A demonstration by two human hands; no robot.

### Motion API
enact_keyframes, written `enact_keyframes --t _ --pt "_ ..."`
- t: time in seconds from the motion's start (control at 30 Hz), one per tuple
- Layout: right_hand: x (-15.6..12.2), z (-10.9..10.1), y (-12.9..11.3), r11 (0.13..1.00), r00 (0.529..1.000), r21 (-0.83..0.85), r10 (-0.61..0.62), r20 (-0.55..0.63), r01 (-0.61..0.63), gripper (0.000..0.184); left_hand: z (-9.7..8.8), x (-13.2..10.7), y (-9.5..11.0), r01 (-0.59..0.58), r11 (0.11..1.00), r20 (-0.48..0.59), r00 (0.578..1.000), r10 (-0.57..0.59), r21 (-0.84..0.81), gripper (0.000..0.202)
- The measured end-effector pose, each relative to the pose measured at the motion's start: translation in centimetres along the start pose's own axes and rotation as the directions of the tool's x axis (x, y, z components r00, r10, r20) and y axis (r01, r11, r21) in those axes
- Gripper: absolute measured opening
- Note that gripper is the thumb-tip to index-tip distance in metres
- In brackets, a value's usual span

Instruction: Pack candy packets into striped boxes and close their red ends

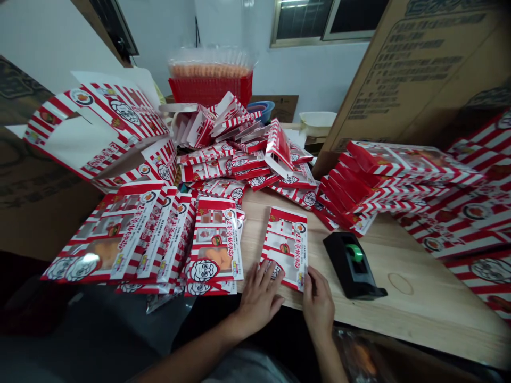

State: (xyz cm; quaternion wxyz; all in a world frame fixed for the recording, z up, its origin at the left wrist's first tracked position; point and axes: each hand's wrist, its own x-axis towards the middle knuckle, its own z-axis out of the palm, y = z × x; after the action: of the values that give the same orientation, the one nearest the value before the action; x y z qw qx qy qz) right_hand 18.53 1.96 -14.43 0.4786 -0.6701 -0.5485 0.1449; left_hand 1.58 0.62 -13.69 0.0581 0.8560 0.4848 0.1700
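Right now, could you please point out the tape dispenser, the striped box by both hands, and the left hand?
Tape dispenser point(352, 277), head view: its black body.
Striped box point(285, 247), head view: its printed face.
Left hand point(257, 299), head view: back of the hand.

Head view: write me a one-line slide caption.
Left hand and right hand at a red-and-white carton on a wooden table, black tape dispenser alongside.

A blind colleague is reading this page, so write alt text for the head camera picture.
A person's left hand rests on a flat red-and-white box on a wooden table, with the right hand at its right edge. To the right stands a black tape dispenser; more striped boxes lie to the left, behind and at far right.
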Motion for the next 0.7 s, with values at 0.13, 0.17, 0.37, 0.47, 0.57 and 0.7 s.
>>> enact_keyframes --t 0.13,0.17,0.37,0.47,0.57,0.7 --pt "-0.1 0.1 0.1 1.0 1.0 -0.022 -0.01 -0.008 0.01 0.042 0.0 0.0 0.0 0.002 1.0 -0.011 1.0 -0.002 -0.014 0.061" --pt "-0.1 0.1 0.2 1.0 1.0 -0.026 -0.009 -0.01 0.009 0.042 0.0 0.0 0.1 0.001 1.0 -0.016 1.0 -0.001 -0.015 0.061" --pt "-0.2 0.3 0.5 0.999 1.0 -0.04 -0.009 -0.007 0.009 0.042 -0.1 0.0 0.1 0.002 1.0 -0.035 0.999 -0.002 -0.014 0.062" --pt "-0.2 0.3 0.7 0.999 1.0 -0.043 -0.005 -0.006 0.005 0.044 -0.1 0.0 0.1 -0.002 1.0 -0.043 0.999 0.002 -0.001 0.063" --pt "-0.1 0.4 1.0 0.999 1.0 -0.04 -0.006 -0.007 0.006 0.046 0.1 0.0 0.1 -0.004 1.0 -0.055 0.998 0.005 0.015 0.063" --pt "0.0 0.6 1.4 0.999 1.0 -0.036 -0.014 -0.017 0.013 0.048 0.2 0.0 0.1 -0.008 0.999 -0.077 0.997 0.01 0.033 0.064"
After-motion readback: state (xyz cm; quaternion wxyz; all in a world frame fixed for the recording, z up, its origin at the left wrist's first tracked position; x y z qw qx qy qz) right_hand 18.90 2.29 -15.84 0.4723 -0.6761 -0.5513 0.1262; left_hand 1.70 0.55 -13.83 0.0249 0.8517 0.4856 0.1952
